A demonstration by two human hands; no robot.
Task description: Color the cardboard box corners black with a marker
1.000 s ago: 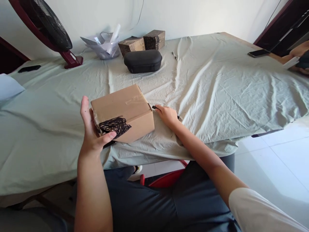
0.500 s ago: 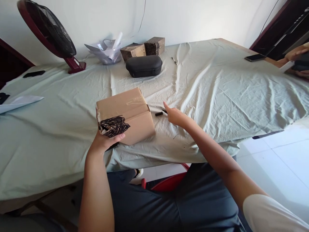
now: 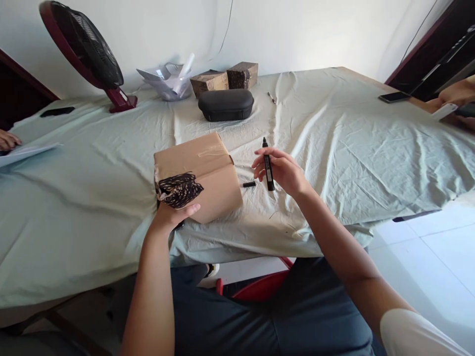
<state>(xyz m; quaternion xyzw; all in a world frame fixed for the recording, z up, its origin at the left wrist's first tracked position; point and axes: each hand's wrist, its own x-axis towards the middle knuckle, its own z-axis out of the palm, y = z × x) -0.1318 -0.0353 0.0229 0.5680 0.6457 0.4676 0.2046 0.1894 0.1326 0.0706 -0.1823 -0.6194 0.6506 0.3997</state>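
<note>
A cardboard box sits tilted on the cloth-covered table, with a patch of black scribble at its near left corner. My left hand grips that corner from below, thumb on the near face; its other fingers are hidden by the box. To the right of the box, my right hand holds a black marker between thumb and fingers, uncapped tip pointing up and away. The marker's black cap lies on the cloth between the box and my right hand.
Beyond the box are a black zip case, two scribbled cardboard boxes, a clear plastic basket, a fan and a pen. A phone lies far right. Other people's hands show at the left and right edges.
My right hand has lifted the marker off the cloth, turning it upright in the fingers. My left hand keeps its hold on the box. Another person's hand has appeared at the left edge.
</note>
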